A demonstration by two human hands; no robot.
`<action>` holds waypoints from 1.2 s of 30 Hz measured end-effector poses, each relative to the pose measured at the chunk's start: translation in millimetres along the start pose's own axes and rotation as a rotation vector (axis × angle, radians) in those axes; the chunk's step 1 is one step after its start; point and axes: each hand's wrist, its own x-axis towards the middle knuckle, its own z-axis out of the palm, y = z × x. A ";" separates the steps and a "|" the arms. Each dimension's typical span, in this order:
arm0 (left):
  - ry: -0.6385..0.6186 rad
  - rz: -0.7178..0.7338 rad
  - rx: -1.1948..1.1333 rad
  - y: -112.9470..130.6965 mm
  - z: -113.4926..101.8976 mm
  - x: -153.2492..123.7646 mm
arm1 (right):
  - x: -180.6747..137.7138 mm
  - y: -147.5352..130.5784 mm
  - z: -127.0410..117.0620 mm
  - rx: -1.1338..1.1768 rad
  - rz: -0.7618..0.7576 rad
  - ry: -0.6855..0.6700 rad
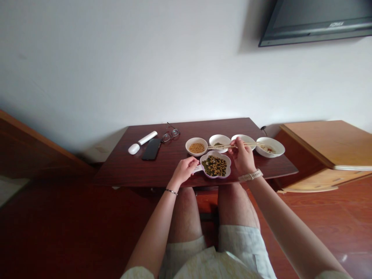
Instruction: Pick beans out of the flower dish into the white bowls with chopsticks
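My left hand point(185, 170) is closed at the white handle-like tab point(197, 169) on the left side of a flower-shaped bowl point(229, 170). Yellow beans, dark beans and some green pieces are mixed in this bowl. Closed around a pair of light chopsticks point(216, 147) is my right hand point(242, 157), just right of the flower-shaped bowl. The chopsticks lie almost level, their left ends by the rim of a round white bowl point(196, 140) of yellow beans. Behind them stands a white bowl point(220, 136) with greenish contents. My right hand partly covers another white bowl point(243, 137).
A white bowl point(271, 153) with pale contents stands at the right of the dark table point(139, 170). Glasses point(171, 135), a black phone point(151, 149) and a white wand-shaped device point(147, 138) lie left. A wooden cabinet point(328, 141) stands right; a TV point(316, 23) hangs above.
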 end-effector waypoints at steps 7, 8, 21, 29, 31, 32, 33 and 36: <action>0.008 -0.007 -0.002 0.4 1.5 1.7 | -20.7 14.1 -50.2 -0.043 0.068 0.009; 0.011 -0.009 -0.003 0.7 1.6 1.9 | -21.9 15.7 -52.4 -0.055 0.074 -0.003; 0.027 -0.008 0.017 1.4 4.4 4.2 | -25.0 20.8 -56.1 -0.296 0.047 -0.112; 0.026 -0.003 0.044 2.7 4.9 2.9 | -23.4 22.7 -57.0 -0.312 0.002 -0.109; 0.021 -0.001 0.044 2.4 5.4 3.0 | -22.3 24.1 -58.3 -0.309 -0.002 -0.108; 0.018 -0.001 0.043 2.1 5.6 3.2 | -21.8 24.9 -59.0 -0.307 -0.004 -0.106; 0.015 -0.001 0.043 1.7 5.9 3.4 | -21.2 25.6 -59.6 -0.306 -0.005 -0.104; 0.006 0.004 0.044 0.6 6.4 4.0 | -20.3 27.1 -60.6 -0.298 -0.006 -0.105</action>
